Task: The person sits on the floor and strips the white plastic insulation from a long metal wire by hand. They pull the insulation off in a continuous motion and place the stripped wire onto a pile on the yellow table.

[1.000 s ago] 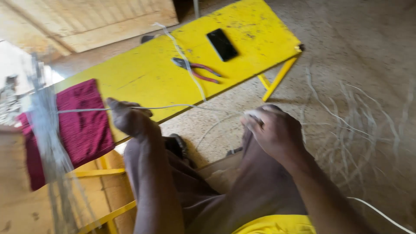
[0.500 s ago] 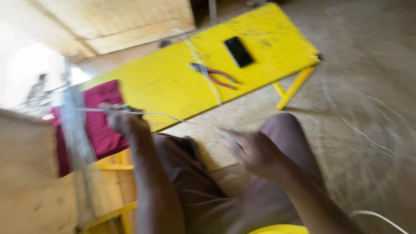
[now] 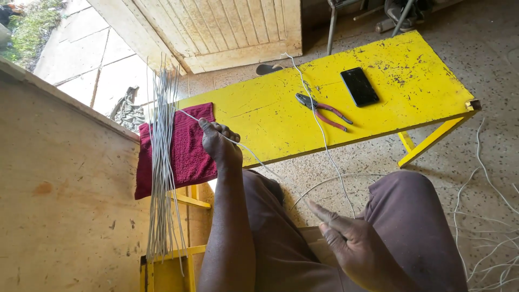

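My left hand [image 3: 219, 141] is closed on a thin white wire [image 3: 259, 160] at the near edge of a yellow bench [image 3: 270, 111], beside a dark red towel [image 3: 186, 148]. The wire runs from that hand down toward my right hand [image 3: 348, 238], which is held flat with fingers straight above my lap; whether it touches the wire I cannot tell. A bundle of several straight grey wire pieces [image 3: 162, 162] lies across the towel, pointing away from me.
Red-handled pliers [image 3: 323, 111] and a black phone [image 3: 359, 86] lie on the bench. Another white wire [image 3: 319, 124] crosses the bench. Loose wires [image 3: 486, 227] are scattered over the floor at right. A wooden board [image 3: 59, 200] stands at left, a door [image 3: 221, 30] behind.
My right hand has dropped from the wire near the bench to my lap and flattened out. My left hand stays on the wire by the towel. The camera view shifted.
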